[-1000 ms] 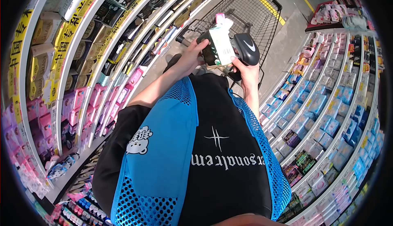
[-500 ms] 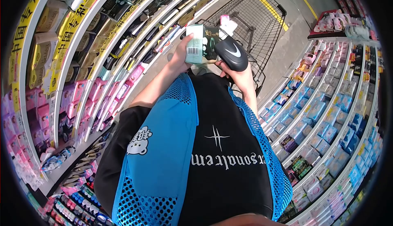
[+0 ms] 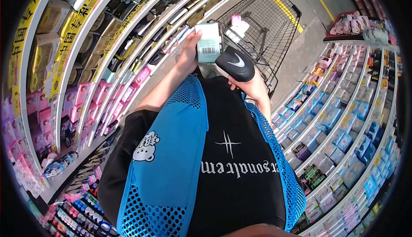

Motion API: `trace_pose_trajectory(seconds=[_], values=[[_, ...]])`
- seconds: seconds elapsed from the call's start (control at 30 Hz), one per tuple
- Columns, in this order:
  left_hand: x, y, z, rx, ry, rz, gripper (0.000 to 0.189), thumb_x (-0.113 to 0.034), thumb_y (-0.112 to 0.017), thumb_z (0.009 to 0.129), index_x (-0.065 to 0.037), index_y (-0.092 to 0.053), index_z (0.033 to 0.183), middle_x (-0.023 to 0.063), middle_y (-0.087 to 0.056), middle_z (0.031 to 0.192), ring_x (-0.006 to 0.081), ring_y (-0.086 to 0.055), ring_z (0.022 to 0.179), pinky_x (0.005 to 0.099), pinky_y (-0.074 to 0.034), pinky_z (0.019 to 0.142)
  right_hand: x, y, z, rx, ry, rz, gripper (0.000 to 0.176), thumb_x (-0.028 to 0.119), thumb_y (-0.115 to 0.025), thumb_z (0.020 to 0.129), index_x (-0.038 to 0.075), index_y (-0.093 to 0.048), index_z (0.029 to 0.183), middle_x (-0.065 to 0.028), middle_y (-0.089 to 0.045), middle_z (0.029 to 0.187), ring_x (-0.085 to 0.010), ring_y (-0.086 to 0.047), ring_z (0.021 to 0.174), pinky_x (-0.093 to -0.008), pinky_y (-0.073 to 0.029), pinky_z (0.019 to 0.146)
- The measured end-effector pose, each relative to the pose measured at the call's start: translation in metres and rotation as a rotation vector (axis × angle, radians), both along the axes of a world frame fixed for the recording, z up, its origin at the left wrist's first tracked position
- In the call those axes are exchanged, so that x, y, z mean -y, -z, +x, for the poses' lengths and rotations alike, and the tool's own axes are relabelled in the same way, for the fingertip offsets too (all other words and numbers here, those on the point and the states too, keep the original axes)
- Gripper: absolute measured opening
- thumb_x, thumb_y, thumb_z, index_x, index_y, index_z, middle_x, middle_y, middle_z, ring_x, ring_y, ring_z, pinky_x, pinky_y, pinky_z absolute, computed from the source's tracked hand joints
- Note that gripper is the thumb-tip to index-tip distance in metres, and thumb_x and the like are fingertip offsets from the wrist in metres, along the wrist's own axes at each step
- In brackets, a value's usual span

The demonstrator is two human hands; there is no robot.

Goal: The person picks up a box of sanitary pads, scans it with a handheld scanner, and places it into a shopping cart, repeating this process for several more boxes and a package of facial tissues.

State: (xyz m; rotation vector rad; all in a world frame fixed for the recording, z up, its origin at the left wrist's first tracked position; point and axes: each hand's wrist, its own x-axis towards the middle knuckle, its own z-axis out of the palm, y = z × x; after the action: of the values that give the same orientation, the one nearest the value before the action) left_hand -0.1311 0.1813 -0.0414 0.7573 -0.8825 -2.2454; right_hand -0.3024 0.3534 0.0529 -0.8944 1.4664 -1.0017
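Note:
My left hand (image 3: 189, 49) grips a pale green box (image 3: 209, 41) by its left side. A white panel with a barcode on the box faces up toward me, and a dark side shows along its right edge. In my right hand (image 3: 252, 86) is a black handheld barcode scanner (image 3: 235, 64) with a white curved mark on top. The scanner's head points toward the box, close to its lower right corner. My right fingers wrap the handle underneath, partly hidden by the scanner's head.
A black wire shopping cart (image 3: 274, 22) stands just ahead, with white and pink packs (image 3: 238, 25) at its near end. Shelves of packaged goods (image 3: 96, 44) rise on the left, and more shelves (image 3: 339, 125) line the right. A display of packs (image 3: 349, 23) stands far right.
The box has turned so its barcode panel faces me more fully and its dark side shows less. The scanner has shifted slightly left and down, its head swinging toward the box.

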Motion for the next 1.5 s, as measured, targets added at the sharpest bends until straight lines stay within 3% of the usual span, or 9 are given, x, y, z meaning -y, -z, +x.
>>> trace_pose_trajectory(seconds=[0.13, 0.23, 0.53, 0.63, 1.17, 1.27, 1.33, 1.43, 1.5], values=[[-0.005, 0.0, -0.009, 0.084, -0.265, 0.098, 0.055, -0.023, -0.07, 0.095, -0.002, -0.037, 0.134, 0.0162, -0.062, 0.116, 0.0208, -0.065, 0.105, 0.0358, -0.056, 0.088, 0.0, 0.001, -0.002, -0.08, -0.023, 0.053, 0.017, 0.009, -0.078, 0.085, 0.0, -0.069, 0.096, -0.0048, -0.07, 0.073, -0.0122, -0.067, 0.058, -0.0283, -0.053, 0.055], [-0.009, -0.015, -0.013, 0.256, -0.327, 0.089, 0.063, -0.032, -0.073, 0.093, -0.008, -0.034, 0.136, 0.0133, -0.056, 0.125, 0.0233, -0.058, 0.116, 0.0435, -0.048, 0.097, 0.0, 0.004, -0.004, -0.113, -0.017, 0.103, 0.018, 0.01, -0.078, 0.084, 0.0, -0.068, 0.096, -0.0045, -0.07, 0.073, -0.0118, -0.067, 0.058, -0.0278, -0.052, 0.055], [-0.005, -0.01, -0.019, 0.232, -0.316, 0.08, 0.068, -0.032, -0.074, 0.091, -0.008, -0.031, 0.137, 0.0147, -0.053, 0.127, 0.0239, -0.054, 0.119, 0.0453, -0.046, 0.097, -0.002, 0.003, -0.007, -0.133, -0.008, 0.117, 0.019, 0.011, -0.078, 0.084, 0.0, -0.068, 0.097, -0.004, -0.07, 0.071, -0.0115, -0.068, 0.058, -0.0262, -0.051, 0.052], [-0.001, -0.007, -0.02, 0.203, -0.348, 0.106, 0.069, -0.018, -0.076, 0.091, -0.005, -0.026, 0.137, 0.0173, -0.057, 0.116, 0.0234, -0.063, 0.105, 0.0382, -0.056, 0.088, -0.003, 0.005, -0.008, -0.109, 0.01, 0.116, 0.019, 0.012, -0.078, 0.085, 0.0, -0.068, 0.095, -0.0045, -0.071, 0.072, -0.0117, -0.069, 0.059, -0.026, -0.051, 0.052], [0.001, -0.009, -0.026, 0.269, -0.323, 0.121, 0.071, -0.027, -0.076, 0.091, -0.005, -0.028, 0.139, 0.0159, -0.057, 0.116, 0.0229, -0.063, 0.105, 0.0365, -0.055, 0.086, -0.003, 0.009, -0.019, -0.097, -0.008, 0.127, 0.016, 0.013, -0.076, 0.086, 0.0, -0.068, 0.092, -0.0057, -0.071, 0.071, -0.0126, -0.071, 0.06, -0.026, -0.049, 0.049], [0.026, 0.029, -0.014, 0.286, -0.24, 0.109, 0.072, -0.034, -0.074, 0.09, -0.007, -0.029, 0.14, 0.0121, -0.058, 0.112, 0.0148, -0.063, 0.091, 0.0314, -0.053, 0.074, -0.009, 0.03, -0.018, -0.074, 0.26, 0.146, 0.016, 0.011, -0.077, 0.085, -0.001, -0.069, 0.092, -0.0058, -0.072, 0.071, -0.0125, -0.071, 0.06, -0.0266, -0.05, 0.05], [0.042, 0.022, -0.006, 0.257, -0.236, 0.167, 0.069, -0.032, -0.072, 0.09, -0.012, -0.028, 0.14, 0.0115, -0.057, 0.113, 0.0136, -0.062, 0.082, 0.0324, -0.053, 0.067, -0.016, 0.037, -0.022, -0.158, 0.373, 0.186, 0.014, 0.008, -0.076, 0.085, -0.002, -0.068, 0.091, -0.0062, -0.072, 0.071, -0.0126, -0.07, 0.059, -0.0272, -0.051, 0.051], [0.055, 0.007, -0.004, 0.24, -0.262, 0.149, 0.067, -0.032, -0.072, 0.089, -0.016, -0.027, 0.136, 0.0138, -0.054, 0.117, 0.021, -0.062, 0.091, 0.0392, -0.055, 0.073, -0.043, 0.071, -0.036, -0.142, 0.468, 0.198, 0.014, 0.009, -0.074, 0.085, -0.002, -0.07, 0.093, -0.0056, -0.073, 0.073, -0.0121, -0.07, 0.057, -0.0266, -0.052, 0.051], [0.077, 0.023, 0.0, 0.294, -0.187, 0.107, 0.063, -0.033, -0.071, 0.089, -0.015, -0.031, 0.134, 0.0122, -0.052, 0.117, 0.0206, -0.06, 0.094, 0.0419, -0.054, 0.079, -0.056, 0.077, -0.04, -0.186, 0.486, 0.272, 0.014, 0.011, -0.073, 0.085, 0.0, -0.071, 0.093, -0.0049, -0.072, 0.073, -0.0113, -0.07, 0.057, -0.0262, -0.052, 0.051]])
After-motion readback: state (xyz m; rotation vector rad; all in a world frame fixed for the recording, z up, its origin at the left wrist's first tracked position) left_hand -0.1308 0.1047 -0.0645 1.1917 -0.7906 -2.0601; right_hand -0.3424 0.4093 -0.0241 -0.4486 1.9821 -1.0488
